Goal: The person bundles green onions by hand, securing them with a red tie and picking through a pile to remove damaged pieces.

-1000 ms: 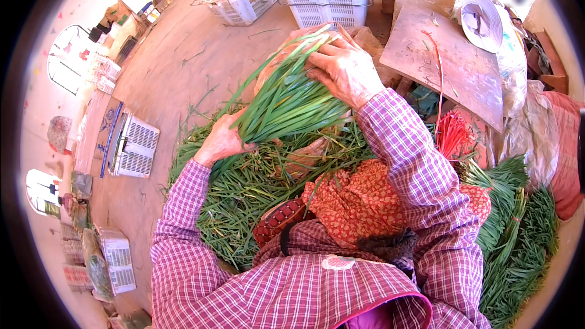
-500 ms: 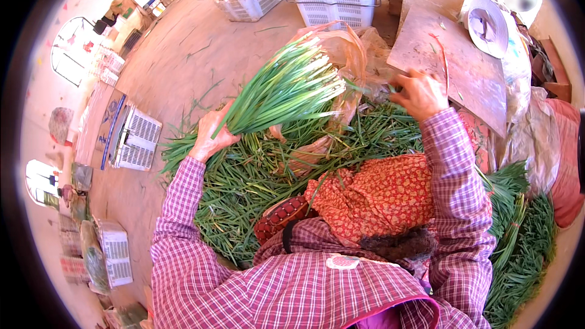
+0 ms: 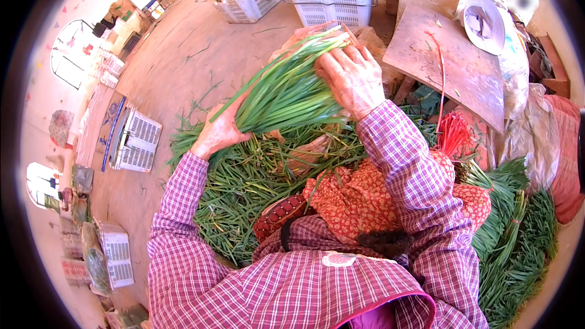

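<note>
A thick bunch of garlic chives point(image 3: 283, 103) lies slantwise in front of me, its pale stem ends up and to the right. My left hand point(image 3: 222, 132) is wrapped round its leafy lower-left part, with leaf tips trailing behind the wrist. Over the pale stem end, my right hand point(image 3: 353, 79) has its fingers bent and closed; its palm side is hidden. Beneath the bunch spreads a heap of loose green leaves point(image 3: 244, 183). An orange patterned cloth point(image 3: 350, 198) covers my lap, beside a red and dark shoe point(image 3: 280, 219).
Thin red ties point(image 3: 454, 134) hang by a slanted board point(image 3: 451, 64) bearing a white hat point(image 3: 485, 22). Tied chive bundles point(image 3: 518, 262) lie at right. Stacked white crates point(image 3: 332, 3) and a crate with greens point(image 3: 247, 3) stand behind; more crates point(image 3: 137, 140) are at left.
My right hand has swung left and inward from near the board onto the stem end of the bunch. The red ties now show. My left hand keeps its hold.
</note>
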### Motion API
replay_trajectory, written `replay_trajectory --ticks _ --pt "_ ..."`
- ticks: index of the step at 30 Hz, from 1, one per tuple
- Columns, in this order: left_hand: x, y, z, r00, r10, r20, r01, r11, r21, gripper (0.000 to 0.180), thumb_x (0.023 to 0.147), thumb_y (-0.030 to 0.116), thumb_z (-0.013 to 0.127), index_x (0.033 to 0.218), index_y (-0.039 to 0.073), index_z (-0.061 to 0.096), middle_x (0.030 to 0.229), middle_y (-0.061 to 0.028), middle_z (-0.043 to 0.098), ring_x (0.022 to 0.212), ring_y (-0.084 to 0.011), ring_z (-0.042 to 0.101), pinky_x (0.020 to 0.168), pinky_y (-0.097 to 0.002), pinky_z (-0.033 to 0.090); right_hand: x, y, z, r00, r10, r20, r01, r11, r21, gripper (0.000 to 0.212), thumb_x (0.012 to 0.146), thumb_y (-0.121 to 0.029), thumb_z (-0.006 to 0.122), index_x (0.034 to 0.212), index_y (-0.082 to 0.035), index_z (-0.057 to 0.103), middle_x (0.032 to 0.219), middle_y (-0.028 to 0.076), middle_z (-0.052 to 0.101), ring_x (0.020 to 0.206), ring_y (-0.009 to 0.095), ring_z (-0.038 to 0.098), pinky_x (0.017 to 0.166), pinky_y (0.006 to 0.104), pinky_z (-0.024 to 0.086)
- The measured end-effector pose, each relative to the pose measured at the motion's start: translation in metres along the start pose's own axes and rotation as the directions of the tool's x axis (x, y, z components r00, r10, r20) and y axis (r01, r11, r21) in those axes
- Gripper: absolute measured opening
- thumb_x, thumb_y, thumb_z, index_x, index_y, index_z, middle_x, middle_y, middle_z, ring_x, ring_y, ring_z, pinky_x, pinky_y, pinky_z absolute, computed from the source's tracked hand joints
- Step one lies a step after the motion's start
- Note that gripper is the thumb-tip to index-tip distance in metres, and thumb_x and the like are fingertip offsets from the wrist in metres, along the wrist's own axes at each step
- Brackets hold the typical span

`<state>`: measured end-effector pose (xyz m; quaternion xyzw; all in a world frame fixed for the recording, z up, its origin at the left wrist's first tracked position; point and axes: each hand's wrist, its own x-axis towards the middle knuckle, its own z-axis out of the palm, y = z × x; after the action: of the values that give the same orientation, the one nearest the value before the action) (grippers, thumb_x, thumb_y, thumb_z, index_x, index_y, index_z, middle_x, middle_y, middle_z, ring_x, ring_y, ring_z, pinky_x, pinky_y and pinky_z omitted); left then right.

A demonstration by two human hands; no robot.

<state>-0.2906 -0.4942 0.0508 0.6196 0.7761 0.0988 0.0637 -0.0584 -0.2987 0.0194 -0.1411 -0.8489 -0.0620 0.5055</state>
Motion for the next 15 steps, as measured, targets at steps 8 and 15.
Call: replay_trajectory --ticks 8,15 --pt "-0.005 -0.018 0.001 0.974 0.14 -0.181 -0.115 0.983 0.142 0.082 0.064 0.021 0.076 0.14 0.022 0.045 0.083 -0.0137 0.068 0.08 -0.0373 0.065 0.068 -0.0467 0.051 -0.024 0.047 -0.027 0.975 0.215 -0.051 -0.219 0.972 -0.084 0.008 0.085 -0.009 0.061 0.087 -0.01 0.054 0.079 0.008 0.059 0.075 0.028 0.058 0.072 0.0428 0.045" --pt "-0.008 -0.034 -0.003 0.957 0.122 -0.263 -0.05 0.963 0.266 0.081 0.064 0.018 0.079 0.139 0.025 0.047 0.089 -0.0123 0.069 0.082 -0.0353 0.066 0.067 -0.044 0.05 -0.059 0.089 -0.07 0.768 0.527 0.365 -0.398 0.838 -0.373 0.018 0.089 -0.03 0.062 0.095 -0.015 0.069 0.087 0.007 0.064 0.089 0.028 0.064 0.08 0.0455 0.049"
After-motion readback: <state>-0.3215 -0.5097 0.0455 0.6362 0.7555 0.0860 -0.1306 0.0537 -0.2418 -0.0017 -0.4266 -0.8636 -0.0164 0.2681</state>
